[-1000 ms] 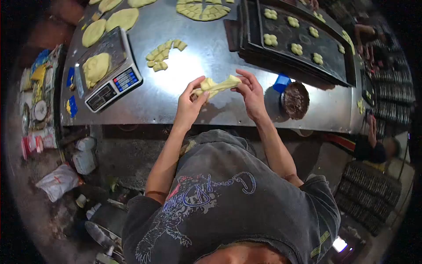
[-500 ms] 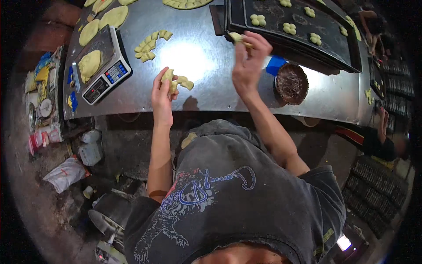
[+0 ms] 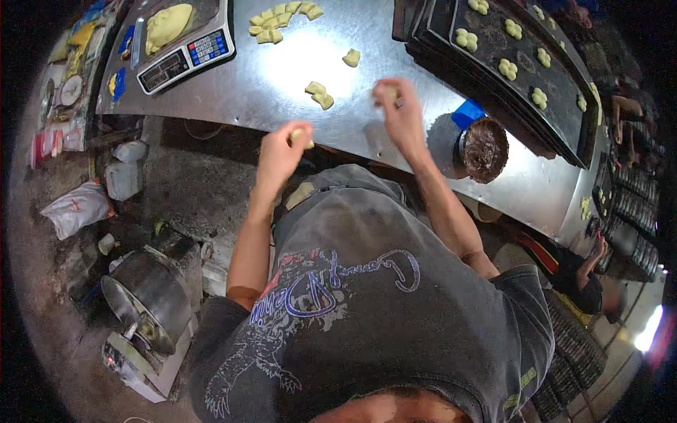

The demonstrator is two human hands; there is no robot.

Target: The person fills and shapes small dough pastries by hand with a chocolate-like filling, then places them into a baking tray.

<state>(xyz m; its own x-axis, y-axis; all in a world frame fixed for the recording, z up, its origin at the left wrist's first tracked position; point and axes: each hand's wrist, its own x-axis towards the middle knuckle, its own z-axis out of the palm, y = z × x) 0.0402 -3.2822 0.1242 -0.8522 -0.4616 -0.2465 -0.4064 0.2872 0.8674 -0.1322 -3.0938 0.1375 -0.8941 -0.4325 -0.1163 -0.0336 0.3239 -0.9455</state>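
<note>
My left hand [image 3: 281, 151] is curled round a small piece of pale dough [image 3: 302, 137] just off the table's front edge. Above the metal table [image 3: 233, 92], my right hand [image 3: 402, 116] has its fingers closed, with a bit of dough and something small showing between them, blurred. A cut dough pair [image 3: 320, 96] and a single piece [image 3: 351, 58] lie between and beyond the hands. Farther back is a curved row of dough pieces [image 3: 271, 22]. Right of my right hand sits a bowl of dark brown filling [image 3: 484, 149] with a blue object [image 3: 467, 113] beside it.
A scale [image 3: 189, 58] bearing a dough lump [image 3: 168, 27] stands at the left. Stacked black trays [image 3: 486, 60] with dough clusters fill the back right. A co-worker [image 3: 589, 278] is at the far right. A metal mixer bowl [image 3: 151, 299] stands on the floor at lower left.
The view has turned and shifted, so the table items sit differently in the picture. My left hand has drawn back to the table's edge with dough, and my right hand has moved away from the trays.
</note>
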